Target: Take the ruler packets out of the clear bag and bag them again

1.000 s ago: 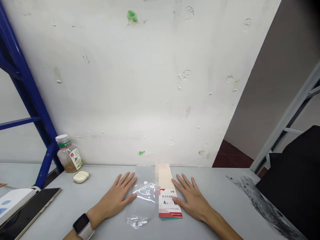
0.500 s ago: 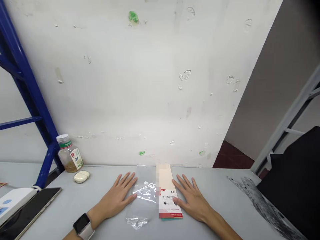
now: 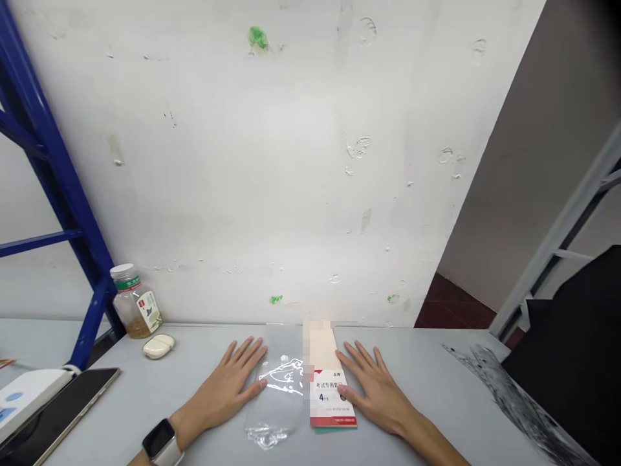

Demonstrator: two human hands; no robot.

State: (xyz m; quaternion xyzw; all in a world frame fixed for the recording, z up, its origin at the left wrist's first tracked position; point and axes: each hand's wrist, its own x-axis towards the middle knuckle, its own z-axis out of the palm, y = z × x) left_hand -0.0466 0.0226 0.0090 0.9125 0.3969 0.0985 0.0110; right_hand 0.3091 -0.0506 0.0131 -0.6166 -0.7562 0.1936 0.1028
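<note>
**Contact only, no grip taken**

Left hand (image 3: 220, 388) is laid palm-down on the grey tabletop (image 3: 427, 362), just left of the clear plastic bag (image 3: 276, 388). Its fingers (image 3: 245, 351) are spread, and the thumb tip is rested on the bag's left edge. Right hand (image 3: 376, 398) is laid palm-down just right of the bag, with its fingers (image 3: 361, 356) spread too. Its thumb (image 3: 345, 395) is rested on a red-banded paper packet (image 3: 332, 398). No pinch is seen on either side, and neither item is lifted.

Bag is lying flat between the hands, with glare across its middle and crinkled plastic at its near end. Packet is lying flat just right of the bag, nearly touching it, and is printed with Chinese text. Its far end is pixelated, so that part cannot be read.

A smartwatch (image 3: 162, 443) with a pale strap is worn on the left wrist. Well left of the bag, a glass jar (image 3: 134, 309) with a green band is stood against the scuffed white wall (image 3: 272, 162), and a white oval case (image 3: 158, 346) is placed beside it. Further left, a black tablet or phone (image 3: 63, 401) is partly covered by a white device (image 3: 24, 396). A blue steel rack upright (image 3: 92, 317) is seen left of the bag, and black fabric (image 3: 567, 336) right of it.
</note>
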